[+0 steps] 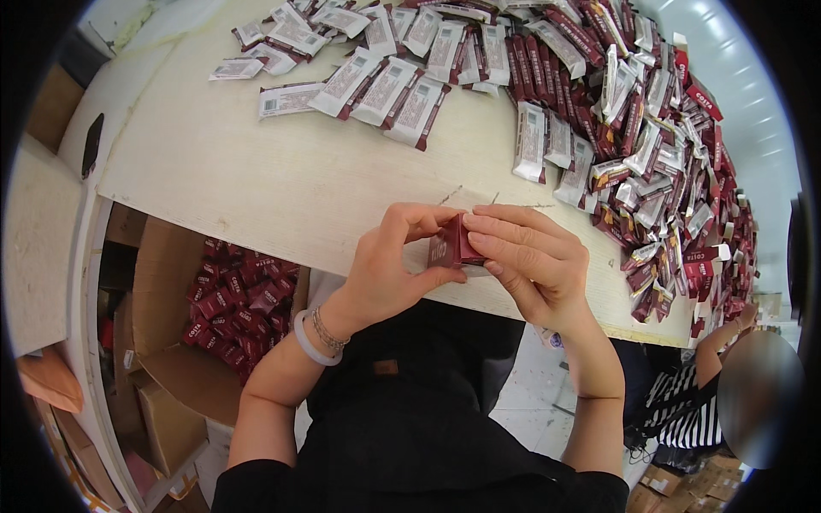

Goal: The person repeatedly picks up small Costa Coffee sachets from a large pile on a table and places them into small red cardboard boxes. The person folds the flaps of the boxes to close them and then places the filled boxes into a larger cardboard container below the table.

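Note:
Just above the near edge of the table, a small dark red carton (pixel 443 248) is held between my two hands. My left hand (pixel 389 261) wraps its left side, thumb below and fingers behind. Against the carton's right side and top lie the fingers of my right hand (pixel 530 252), the thumb tucked underneath. Whether anything is inside the carton cannot be seen. Beyond my hands, several silver-and-maroon sachets (pixel 385 90) lie in a row, printed backs up.
A large pile of sachets (pixel 633 154) and red cartons (pixel 705 265) covers the table's right side. Below the table edge at left, an open cardboard box (pixel 162 342) holds many red cartons (pixel 239 299). A black phone (pixel 92 145) lies far left. Another person in stripes (pixel 680 402) sits at right.

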Motion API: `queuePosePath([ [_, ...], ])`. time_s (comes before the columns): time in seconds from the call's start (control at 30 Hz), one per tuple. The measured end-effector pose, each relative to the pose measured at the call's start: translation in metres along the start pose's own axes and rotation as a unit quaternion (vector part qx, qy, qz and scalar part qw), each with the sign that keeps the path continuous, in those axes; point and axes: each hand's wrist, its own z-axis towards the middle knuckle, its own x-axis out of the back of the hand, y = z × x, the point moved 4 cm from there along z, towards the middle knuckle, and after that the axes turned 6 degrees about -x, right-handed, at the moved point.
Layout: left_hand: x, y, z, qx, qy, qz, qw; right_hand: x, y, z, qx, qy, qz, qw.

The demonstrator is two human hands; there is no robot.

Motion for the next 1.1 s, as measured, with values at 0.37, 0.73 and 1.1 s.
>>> queuePosePath([
  [0.37,-0.003,0.000,-0.002,-0.001,0.002,-0.022,1.000,-0.020,0.000,-0.031,0.052,0.018,-0.116,0.992],
  [0.73,0.109,0.084,-0.043,-0.002,0.001,0.254,0.967,-0.071,-0.031,0.049,0.322,-0.093,-0.095,0.937],
  [1.1,0.210,-0.029,-0.290,0.438,0.280,0.351,0.779,-0.075,0.122,0.139,0.153,-0.345,-0.376,0.846],
])
